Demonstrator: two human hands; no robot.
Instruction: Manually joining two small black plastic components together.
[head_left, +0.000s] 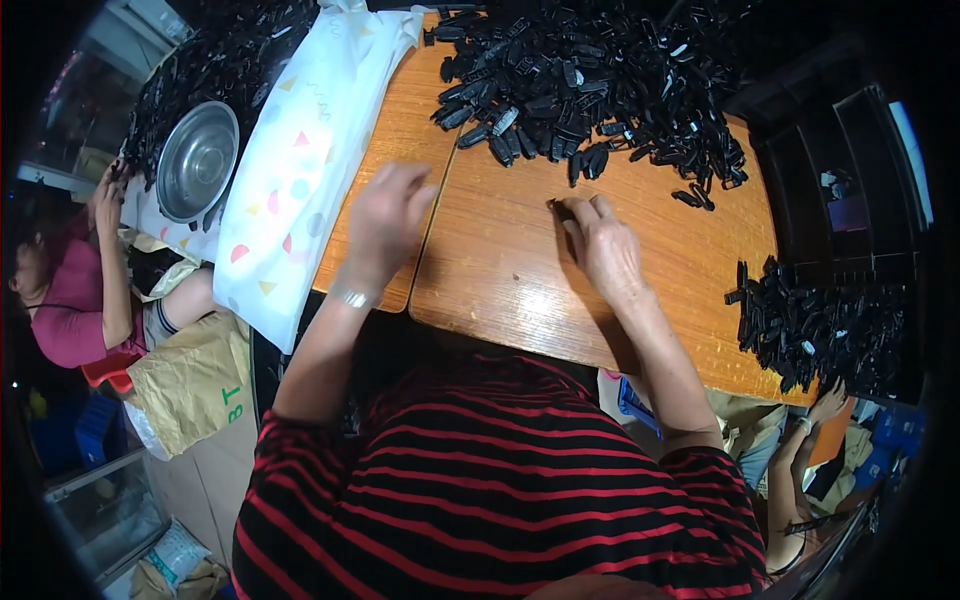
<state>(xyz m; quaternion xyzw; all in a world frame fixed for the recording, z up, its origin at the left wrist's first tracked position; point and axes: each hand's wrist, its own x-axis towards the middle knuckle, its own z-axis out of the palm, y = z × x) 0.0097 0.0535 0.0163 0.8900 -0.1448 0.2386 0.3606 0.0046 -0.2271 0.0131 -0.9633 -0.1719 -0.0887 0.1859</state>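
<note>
Black parts fill a big far heap [560,85] and a smaller right heap [825,325]; which are finished, I cannot tell. Left hand [388,212] blurs, grip unclear; right hand [607,245] meets a dark piece [554,204], perhaps pinched.

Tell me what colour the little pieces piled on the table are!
The little pieces are nearly all black, seen best in the head view.

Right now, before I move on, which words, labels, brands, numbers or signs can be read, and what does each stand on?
Brown paper sack, at left: large green lettering, legible, but I won't copy it out.
White plastic sheet: coloured shapes and squiggles, no words that I can make out.
Blue-and-white packet, lower left: any print is too blurred to read.
Black pieces: any marks are too small to read.
</note>
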